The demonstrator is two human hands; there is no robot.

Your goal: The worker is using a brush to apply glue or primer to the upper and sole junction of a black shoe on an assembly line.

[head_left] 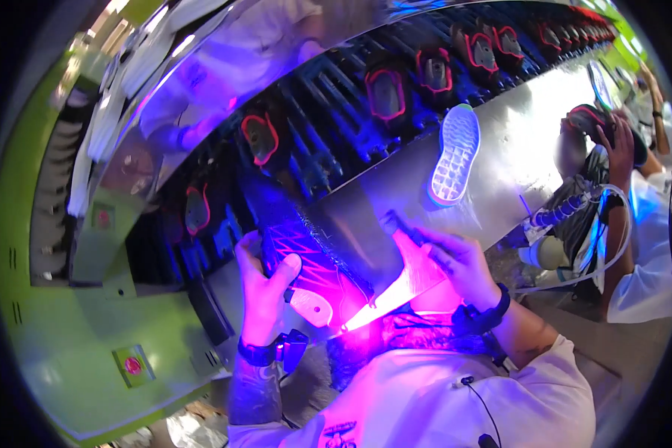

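Note:
My left hand [265, 280] is closed around a dark shoe upper [306, 250] with a pink zigzag pattern, its thumb lying on top. A pale rounded piece with a small hole [311, 308] shows at the shoe's near end. To the right, my right hand [459, 261] is closed with fingers pinched on a slim dark-ended tool [402, 224]; its kind is unclear. Below those fingers a bright tapered shape [396, 295] glows pink-white and points toward the shoe's near end. Purple light washes over both hands, and glare hides where tool and shoe meet.
A pale shoe sole [455, 157] lies on the metal ledge [381, 187]. Behind it, several dark shoes with red-lit openings [386, 93] stand along a dark slatted conveyor [313, 127]. At right, another person's hand [616, 142] holds a dark shoe beside a hose [623, 246]. Green panels [75, 343] stand left.

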